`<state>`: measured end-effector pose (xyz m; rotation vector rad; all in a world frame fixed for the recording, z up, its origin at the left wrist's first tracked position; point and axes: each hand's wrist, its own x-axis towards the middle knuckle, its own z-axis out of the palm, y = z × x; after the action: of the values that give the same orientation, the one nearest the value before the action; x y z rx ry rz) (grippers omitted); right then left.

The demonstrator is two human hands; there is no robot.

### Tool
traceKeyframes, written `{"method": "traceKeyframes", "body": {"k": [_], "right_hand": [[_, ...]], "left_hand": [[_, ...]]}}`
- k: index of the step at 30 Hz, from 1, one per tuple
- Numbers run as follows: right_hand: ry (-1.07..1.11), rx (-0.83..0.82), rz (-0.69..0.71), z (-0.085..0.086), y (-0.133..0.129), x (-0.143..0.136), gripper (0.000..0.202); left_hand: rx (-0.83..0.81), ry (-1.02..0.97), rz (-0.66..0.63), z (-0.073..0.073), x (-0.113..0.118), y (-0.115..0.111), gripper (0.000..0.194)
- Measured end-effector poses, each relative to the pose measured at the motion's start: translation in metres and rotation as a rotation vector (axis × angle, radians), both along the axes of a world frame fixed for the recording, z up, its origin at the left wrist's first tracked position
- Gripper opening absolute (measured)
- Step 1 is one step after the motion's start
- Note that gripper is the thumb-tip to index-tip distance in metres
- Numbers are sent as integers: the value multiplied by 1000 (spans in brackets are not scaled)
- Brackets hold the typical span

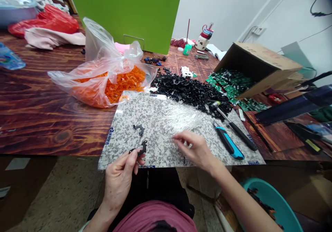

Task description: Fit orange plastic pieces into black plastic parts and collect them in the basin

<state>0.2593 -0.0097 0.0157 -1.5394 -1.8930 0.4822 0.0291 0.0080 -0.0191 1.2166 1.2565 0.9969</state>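
Near the front edge of the speckled board (pixel 155 145), my left hand (pixel 121 173) pinches a small curved black plastic part (pixel 143 149) between thumb and fingers. A similar black part (pixel 139 129) lies flat on the board just beyond it. To the right, my right hand (pixel 193 147) is over the board with its fingers bent, close to the near side of a spread of thin clear pieces (pixel 181 117). Its fingertips come together, and anything between them is too small to make out. Behind the clear pieces is a pile of black parts (pixel 186 90).
An open plastic bag (pixel 95 86) of orange pieces stands at the back left. Blue-black cutters (pixel 229 143) and a black-handled tool (pixel 242 135) lie on the board's right. A tipped cardboard box (pixel 269 57) spills green boards. A teal basin (pixel 272 197) is at lower right.
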Motion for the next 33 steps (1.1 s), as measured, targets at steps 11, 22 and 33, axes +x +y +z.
{"method": "traceKeyframes", "body": {"k": [11, 22, 33], "right_hand": [[-740, 120, 180, -10, 32, 56, 17], [-478, 186, 79, -1, 34, 46, 14], [224, 117, 98, 5, -15, -84, 18]], "left_hand": [[80, 19, -8, -3, -6, 0, 25], [182, 20, -26, 7, -4, -1, 23], [210, 90, -162, 6, 1, -4, 32]]}}
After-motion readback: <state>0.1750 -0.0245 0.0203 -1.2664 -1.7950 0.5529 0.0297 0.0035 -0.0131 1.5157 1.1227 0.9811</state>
